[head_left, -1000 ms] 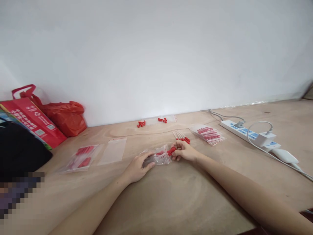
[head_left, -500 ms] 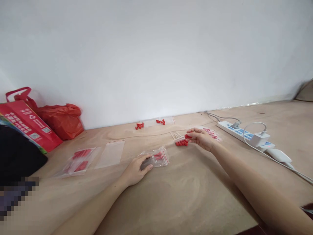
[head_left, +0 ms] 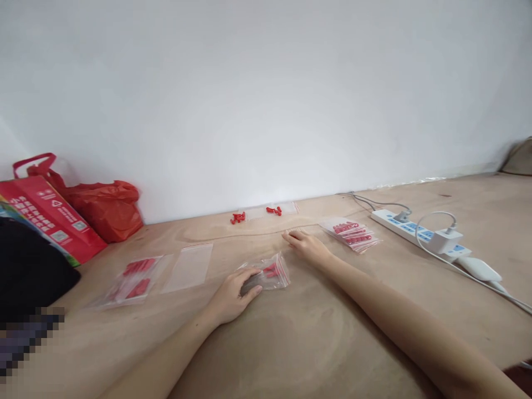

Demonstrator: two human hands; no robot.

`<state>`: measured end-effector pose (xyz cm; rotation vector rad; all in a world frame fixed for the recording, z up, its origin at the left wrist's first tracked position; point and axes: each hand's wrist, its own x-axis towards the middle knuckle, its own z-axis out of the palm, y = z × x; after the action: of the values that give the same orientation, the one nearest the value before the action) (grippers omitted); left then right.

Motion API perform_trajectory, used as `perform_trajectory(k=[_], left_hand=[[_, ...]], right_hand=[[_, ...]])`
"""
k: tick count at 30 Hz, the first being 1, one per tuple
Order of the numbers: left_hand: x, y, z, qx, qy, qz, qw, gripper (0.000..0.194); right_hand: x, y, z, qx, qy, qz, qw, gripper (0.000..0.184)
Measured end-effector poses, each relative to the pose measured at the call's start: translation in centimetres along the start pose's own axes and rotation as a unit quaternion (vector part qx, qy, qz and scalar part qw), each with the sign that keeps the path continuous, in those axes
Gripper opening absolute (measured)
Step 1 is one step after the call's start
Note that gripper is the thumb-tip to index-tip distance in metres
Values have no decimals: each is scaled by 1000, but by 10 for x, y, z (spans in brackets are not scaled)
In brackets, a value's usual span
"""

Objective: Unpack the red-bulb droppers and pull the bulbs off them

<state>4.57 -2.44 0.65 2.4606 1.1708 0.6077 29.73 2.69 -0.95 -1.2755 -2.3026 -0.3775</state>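
My left hand rests at the near left end of a clear zip-lock bag, thumb and fingers curled about its edge. Inside that bag lie a few red pieces. To the right and farther back, my right hand is palm down on the table, its fingers closed and bent downward. Whatever sits under or in those fingers is hidden. Right of it lies a stack of zip-lock bags with red pieces inside.
Left on the table are a flat zip-lock bag and a filled bag. Loose red pieces lie near the wall. A power strip with cables stands right; a red plastic bag sits far left.
My right hand has moved left over the spot where several red-ended white sticks lay; they no longer show. The stacked bags at right are uncovered. My left hand stays at its bag.
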Motion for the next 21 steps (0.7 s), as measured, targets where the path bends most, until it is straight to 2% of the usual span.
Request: perform_trajectory(k=[3, 7, 13, 21], left_hand=[[0, 1, 0, 2, -3, 1, 1000, 33], [1, 0, 1, 2, -6, 3, 1000, 33], [1, -1, 2, -3, -2, -4, 1000, 34], [1, -2, 2, -5, -2, -3, 1000, 33]], right_hand=[[-4, 0, 4, -55, -52, -40, 996, 35], [-7, 0, 1, -72, -80, -50, 993, 34], [-11, -5, -9, -92, -79, -44, 992, 29], [-15, -5, -9, -80, -73, -31, 994, 26]])
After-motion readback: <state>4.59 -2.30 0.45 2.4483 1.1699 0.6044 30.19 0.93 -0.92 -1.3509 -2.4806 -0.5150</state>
